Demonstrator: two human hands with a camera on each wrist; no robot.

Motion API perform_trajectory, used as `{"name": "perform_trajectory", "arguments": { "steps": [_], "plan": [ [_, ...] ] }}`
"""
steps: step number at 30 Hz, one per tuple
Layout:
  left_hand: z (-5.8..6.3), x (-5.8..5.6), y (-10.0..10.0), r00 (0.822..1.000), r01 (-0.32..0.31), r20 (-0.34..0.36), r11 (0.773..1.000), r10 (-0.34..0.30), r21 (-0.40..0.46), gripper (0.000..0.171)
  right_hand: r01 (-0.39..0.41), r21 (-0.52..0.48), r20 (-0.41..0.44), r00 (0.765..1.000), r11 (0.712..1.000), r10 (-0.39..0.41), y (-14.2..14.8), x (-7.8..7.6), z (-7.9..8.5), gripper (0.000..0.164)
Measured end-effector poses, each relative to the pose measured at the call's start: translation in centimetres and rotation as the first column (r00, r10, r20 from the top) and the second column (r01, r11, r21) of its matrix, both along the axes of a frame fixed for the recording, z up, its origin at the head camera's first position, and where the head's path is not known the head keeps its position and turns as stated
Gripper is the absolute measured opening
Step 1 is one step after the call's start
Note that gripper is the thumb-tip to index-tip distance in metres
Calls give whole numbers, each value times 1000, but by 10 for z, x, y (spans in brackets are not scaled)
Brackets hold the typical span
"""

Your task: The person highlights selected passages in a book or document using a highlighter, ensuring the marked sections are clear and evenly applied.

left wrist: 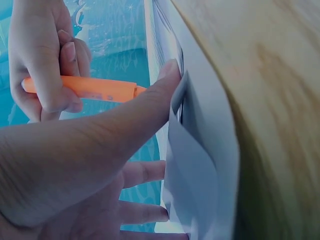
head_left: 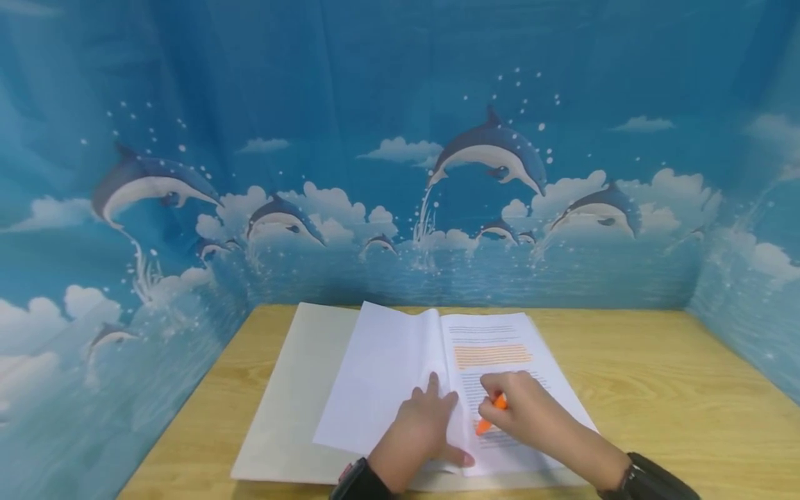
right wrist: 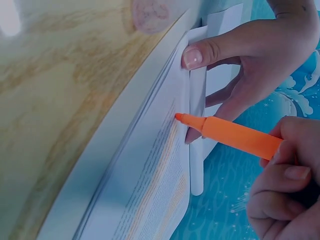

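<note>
My right hand (head_left: pixel 525 410) grips an orange highlighter (right wrist: pixel 242 137), its tip right at the printed lines of the open document's right page (head_left: pixel 500 326). Orange marking covers a block of lines high on that page, and more orange shows along lower lines beside the tip. Spread across the fold, my left hand (head_left: pixel 421 423) presses the turned-over blank page (head_left: pixel 369 389) with straight fingers. Its thumb (right wrist: pixel 192 56) rests on the lower inner edge of the printed page. In the left wrist view the highlighter (left wrist: pixel 100 89) sits between the right thumb and fingers.
Under the pages lies an open pale folder cover (head_left: pixel 281 403), close to the front of the wooden table (head_left: pixel 662 389). A blue curtain with printed dolphins (head_left: pixel 375 104) stands behind and along both sides. Each wrist wears a black band (head_left: pixel 653 476).
</note>
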State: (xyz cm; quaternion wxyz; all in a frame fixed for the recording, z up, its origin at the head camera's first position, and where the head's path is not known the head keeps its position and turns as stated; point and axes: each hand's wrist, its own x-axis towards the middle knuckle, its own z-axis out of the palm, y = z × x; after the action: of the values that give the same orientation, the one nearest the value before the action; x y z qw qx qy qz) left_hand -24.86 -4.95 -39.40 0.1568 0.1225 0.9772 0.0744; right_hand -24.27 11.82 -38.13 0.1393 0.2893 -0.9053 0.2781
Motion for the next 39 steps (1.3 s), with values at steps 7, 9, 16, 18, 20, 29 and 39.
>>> {"name": "perform_trajectory", "arguments": {
  "steps": [7, 9, 16, 18, 20, 29, 39],
  "plan": [
    [-1, -1, 1, 1000, -16, 20, 1000, 16, 11, 101, 45, 19, 28, 999, 999, -46, 8, -1, -2, 32],
    [-1, -2, 0, 999, -21, 25, 1000, 21, 10, 101, 52, 25, 28, 998, 998, -52, 10, -1, -2, 33],
    [-3, -3, 1, 1000, -21, 19, 1000, 21, 10, 104, 81, 30, 34, 996, 996, -82, 22, -1, 0, 32],
    [-3, -2, 1, 1000, -16, 15, 1000, 16, 13, 104, 86, 32, 43, 995, 996, -87, 25, 0, 0, 32],
    [-3, -2, 1, 1000, -14, 13, 1000, 14, 18, 104, 93, 38, 51, 994, 995, -95, 29, 0, 0, 33],
    [-2, 4, 0, 999, 10, -38, 999, -8, 52, 103, 134, 55, 85, 987, 989, -138, 52, 1, -1, 37],
    [0, 4, 0, 1000, 3, -12, 999, -2, 55, 103, 162, 46, 97, 981, 986, -166, 76, 3, 0, 38]
  ]
}}
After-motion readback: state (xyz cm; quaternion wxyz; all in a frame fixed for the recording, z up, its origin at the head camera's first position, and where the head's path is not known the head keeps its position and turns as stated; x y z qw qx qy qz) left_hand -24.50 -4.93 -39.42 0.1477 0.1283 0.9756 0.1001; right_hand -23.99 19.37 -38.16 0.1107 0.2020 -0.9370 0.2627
